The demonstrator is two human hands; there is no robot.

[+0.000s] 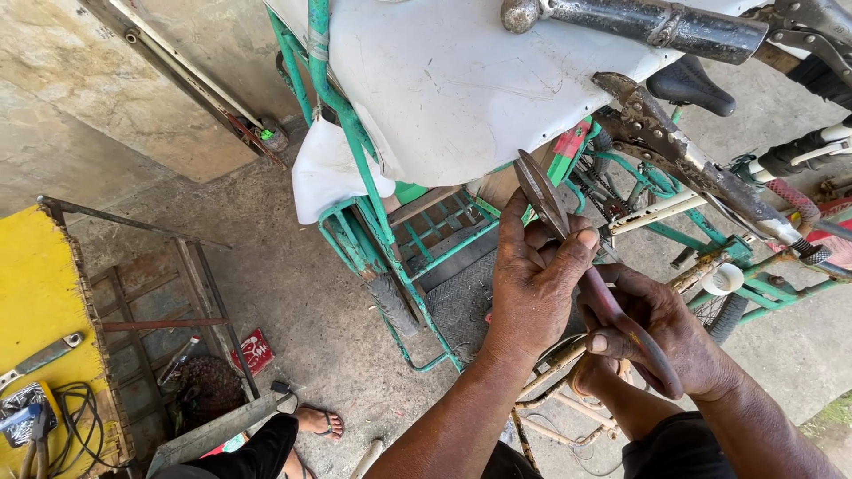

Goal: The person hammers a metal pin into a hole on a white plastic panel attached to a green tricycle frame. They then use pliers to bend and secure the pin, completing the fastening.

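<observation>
The left hand point(532, 284) pinches the dark blades of a pair of tin snips point(586, 275) between thumb and fingers, just below the edge of a white metal sheet point(461, 89). The right hand point(666, 333) wraps its fingers closed around the snips' red handle. Below them stands a green tricycle frame point(390, 239).

Soft, even daylight fills the scene, bright without hard shadows; the concrete floor point(293, 310) shows only faint shade beneath the green tricycle frame point(390, 239). The white panel point(444, 89) glares slightly, nearly washed out. Focus is sharp at the centre, while wide-angle distortion bends lines near the edges, and the handlebar point(639, 22) at the top edge looks soft
</observation>
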